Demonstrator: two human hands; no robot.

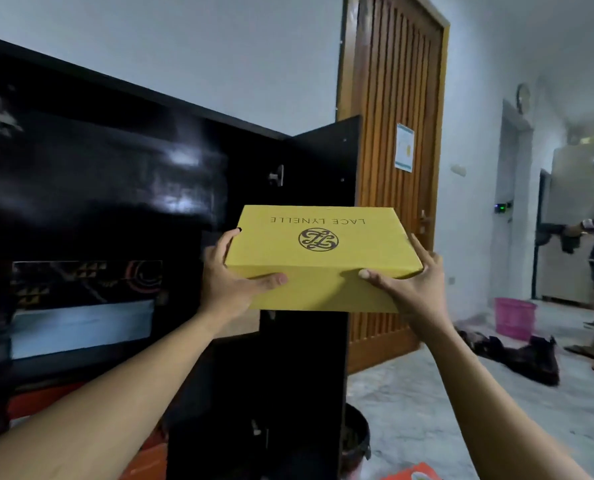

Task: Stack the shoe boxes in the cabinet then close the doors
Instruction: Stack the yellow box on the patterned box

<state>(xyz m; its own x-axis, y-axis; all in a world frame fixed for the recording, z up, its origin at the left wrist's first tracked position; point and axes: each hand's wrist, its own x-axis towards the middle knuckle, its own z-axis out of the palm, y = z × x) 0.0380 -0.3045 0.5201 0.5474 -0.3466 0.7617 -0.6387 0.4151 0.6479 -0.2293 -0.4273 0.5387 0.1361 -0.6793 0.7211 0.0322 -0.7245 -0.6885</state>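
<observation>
Yellow shoe box [320, 251] gripped by left hand [229, 282], right hand [406, 285]; black cabinet door [320, 161] open; pale floor [427, 410].

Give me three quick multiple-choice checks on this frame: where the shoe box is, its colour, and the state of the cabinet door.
1. Where is the shoe box?
A. On the floor
B. Held in the air by the left hand and right hand
C. On a cabinet shelf

2. What colour is the shoe box?
A. Yellow
B. Blue
C. White

3. How does the cabinet door behind the box stand?
A. Shut
B. Taken off
C. Swung open

Answers:
1 B: both hands grip its sides and nothing supports it from below.
2 A: lid and sides are yellow, with dark print on the lid.
3 C: the door stands out from the cabinet, whose dark interior is exposed.
</observation>
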